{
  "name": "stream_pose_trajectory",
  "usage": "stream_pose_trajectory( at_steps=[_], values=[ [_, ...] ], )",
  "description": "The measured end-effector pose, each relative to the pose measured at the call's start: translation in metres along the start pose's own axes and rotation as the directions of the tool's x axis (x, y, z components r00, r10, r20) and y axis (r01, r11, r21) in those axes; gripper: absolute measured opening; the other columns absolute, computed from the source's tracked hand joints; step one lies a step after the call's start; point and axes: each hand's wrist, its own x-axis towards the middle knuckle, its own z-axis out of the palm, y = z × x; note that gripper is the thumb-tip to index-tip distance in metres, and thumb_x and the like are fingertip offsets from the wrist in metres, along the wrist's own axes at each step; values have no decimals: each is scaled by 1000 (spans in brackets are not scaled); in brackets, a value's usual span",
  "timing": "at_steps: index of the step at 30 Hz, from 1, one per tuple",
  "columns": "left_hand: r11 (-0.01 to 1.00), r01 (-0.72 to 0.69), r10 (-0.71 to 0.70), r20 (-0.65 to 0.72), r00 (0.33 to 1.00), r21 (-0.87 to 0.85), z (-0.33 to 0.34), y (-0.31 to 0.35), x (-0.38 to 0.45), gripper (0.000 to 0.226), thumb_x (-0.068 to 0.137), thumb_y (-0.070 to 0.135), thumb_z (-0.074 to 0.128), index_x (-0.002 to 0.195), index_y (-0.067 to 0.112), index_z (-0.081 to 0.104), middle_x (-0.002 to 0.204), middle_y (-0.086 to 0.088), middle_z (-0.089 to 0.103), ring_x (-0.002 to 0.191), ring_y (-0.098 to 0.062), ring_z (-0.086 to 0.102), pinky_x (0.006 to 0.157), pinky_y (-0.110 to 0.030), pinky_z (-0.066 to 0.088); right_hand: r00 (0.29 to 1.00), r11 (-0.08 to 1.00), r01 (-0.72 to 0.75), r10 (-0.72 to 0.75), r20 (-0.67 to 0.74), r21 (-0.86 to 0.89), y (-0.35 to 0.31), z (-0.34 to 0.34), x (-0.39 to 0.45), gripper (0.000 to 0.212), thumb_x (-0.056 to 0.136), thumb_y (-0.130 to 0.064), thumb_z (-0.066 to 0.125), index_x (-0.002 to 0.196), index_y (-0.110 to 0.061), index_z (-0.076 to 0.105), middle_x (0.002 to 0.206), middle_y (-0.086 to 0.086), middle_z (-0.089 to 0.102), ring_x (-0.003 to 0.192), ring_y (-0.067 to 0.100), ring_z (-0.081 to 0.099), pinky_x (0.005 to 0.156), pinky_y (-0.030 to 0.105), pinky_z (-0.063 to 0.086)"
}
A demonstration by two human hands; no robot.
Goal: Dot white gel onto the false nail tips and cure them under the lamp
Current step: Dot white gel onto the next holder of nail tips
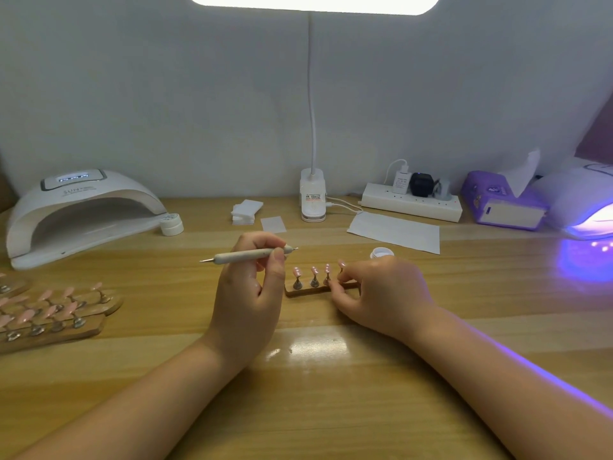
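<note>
Pink false nail tips (313, 271), each on a small metal stand, sit in a row on a short wooden holder (300, 291) at the centre of the counter (331, 376); pale dots show on the three I can see clearly. My left hand (247, 295) grips a pale dotting pen (248, 254) between thumb and curled fingers, the pen lying nearly level above the holder's left end, one fine tip pointing left, the other right. My right hand (378, 293) pinches the holder's right end with curled fingers, hiding that end and most of the rightmost tip. Open white gel pot (382, 253): just behind the right hand. White curing lamp (79, 210), unlit inside, far left; a small white jar (171, 224) touches its front right corner. Second lamp (583, 204), glowing violet, far right. Two longer holders of pink tips (53, 310), near left edge. Back row: wipe pads (243, 210), desk lamp base (312, 197), power strip (411, 204), purple tissue box (491, 194), sheet of paper (394, 232).
</note>
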Motion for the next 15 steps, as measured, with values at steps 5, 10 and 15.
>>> stream_pose_trajectory(
  at_steps=[5, 10, 15],
  values=[
    [1000, 3, -3, -1, 1000, -11, -1, 0, -1, 20, 93, 15, 48, 94, 34, 51, 80, 10, 59, 73, -2, 56, 64, -7, 41, 995, 988, 34, -49, -90, -153, 7, 0, 2, 30, 84, -38, 61, 63, -20, 71, 47, -1, 56, 47, 22, 50, 45, 18, 29],
    [1000, 8, -8, 8, 1000, -11, 0, 1, -1, 19, 93, 15, 48, 94, 34, 51, 82, 10, 60, 75, -2, 57, 65, -7, 41, 1000, 986, 6, -5, 7, -166, 6, 2, 2, 40, 92, -48, 41, 85, -26, 73, 64, -4, 64, 64, 15, 46, 48, 20, 29],
    [999, 28, -27, 20, 999, -26, 0, 1, -1, 17, 92, 15, 48, 94, 31, 52, 79, 6, 59, 70, -3, 56, 62, -8, 41, 997, 995, -59, 63, 50, -82, 9, 1, 1, 36, 94, -46, 41, 98, -30, 73, 74, -7, 69, 74, 12, 59, 56, 21, 46]
  ],
)
